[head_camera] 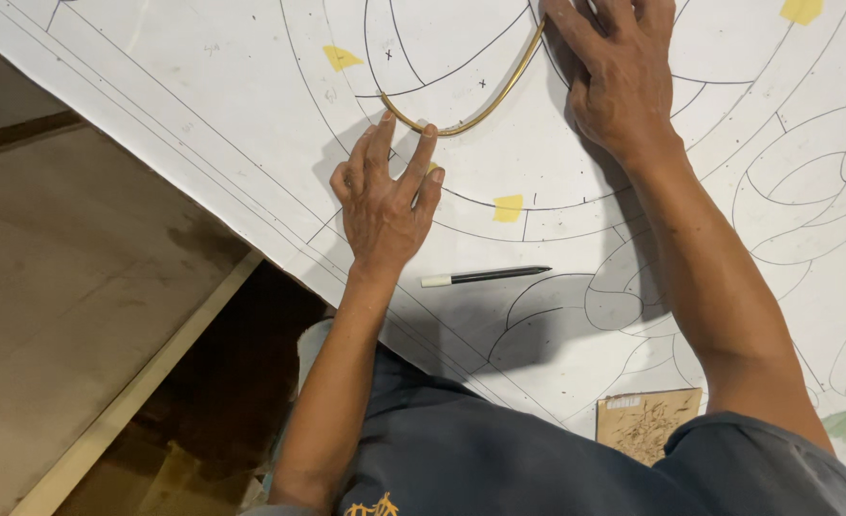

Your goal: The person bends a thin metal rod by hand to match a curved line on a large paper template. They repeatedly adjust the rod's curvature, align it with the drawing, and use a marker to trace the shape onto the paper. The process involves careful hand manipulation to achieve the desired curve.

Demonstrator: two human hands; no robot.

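Note:
A large white paper pattern (203, 105) with curved black outlines covers the table. On it lies a thin curved brass strip (485, 110), following one drawn arc. My left hand (385, 196) rests flat on the paper, its fingertips pressing the strip's lower left end. My right hand (619, 72) presses down on the strip's upper right end near the top of the view. Neither hand grips anything; both hold the strip against the paper.
A black pen with a white cap (485, 276) lies on the paper just below my left hand. Small yellow tape pieces (508, 207) mark the drawing. A small brown card (647, 422) sits near the table edge. A plywood board (69, 287) lies lower left.

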